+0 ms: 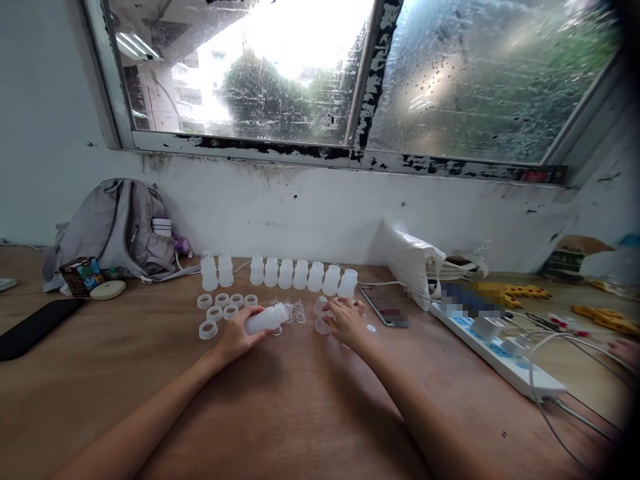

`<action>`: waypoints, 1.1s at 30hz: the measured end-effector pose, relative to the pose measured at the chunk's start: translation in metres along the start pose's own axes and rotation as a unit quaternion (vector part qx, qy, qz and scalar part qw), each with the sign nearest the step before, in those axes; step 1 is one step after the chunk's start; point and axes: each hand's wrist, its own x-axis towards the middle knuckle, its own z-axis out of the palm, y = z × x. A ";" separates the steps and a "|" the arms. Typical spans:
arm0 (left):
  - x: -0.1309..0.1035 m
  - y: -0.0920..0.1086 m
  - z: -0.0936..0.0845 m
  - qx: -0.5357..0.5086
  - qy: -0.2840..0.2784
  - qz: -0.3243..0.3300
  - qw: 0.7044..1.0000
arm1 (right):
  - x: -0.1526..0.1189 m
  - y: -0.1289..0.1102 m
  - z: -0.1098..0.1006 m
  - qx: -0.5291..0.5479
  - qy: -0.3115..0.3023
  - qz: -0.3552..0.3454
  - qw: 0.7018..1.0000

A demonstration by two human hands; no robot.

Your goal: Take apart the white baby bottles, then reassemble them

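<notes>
My left hand (243, 331) is wrapped round a frosted white baby bottle (263, 321), tilted with its clear nipple end to the right. Fingers curled downward, my right hand (347, 321) is among small clear caps (323, 325); what its fingertips pinch is hidden. Several clear soft nipples (299, 313) lie between the hands. To the left, white screw rings (208, 329) lie in loose rows. Behind them stand two bottles with clear tops (209, 272), and a row of open frosted bottles (301, 275) stretches to the right. A small white disc (371, 328) lies beside my right hand.
A phone (385, 305) and a white power strip (500, 347) with cables lie to the right, near a white bag (407, 260). At the left are a grey backpack (117, 230), a small box (83, 275) and a black case (40, 327). Another person's hand (625, 348) shows far right.
</notes>
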 end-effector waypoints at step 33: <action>-0.011 0.013 0.008 0.004 0.005 0.090 0.996 | -0.017 -0.051 0.003 0.685 -0.005 0.155 0.711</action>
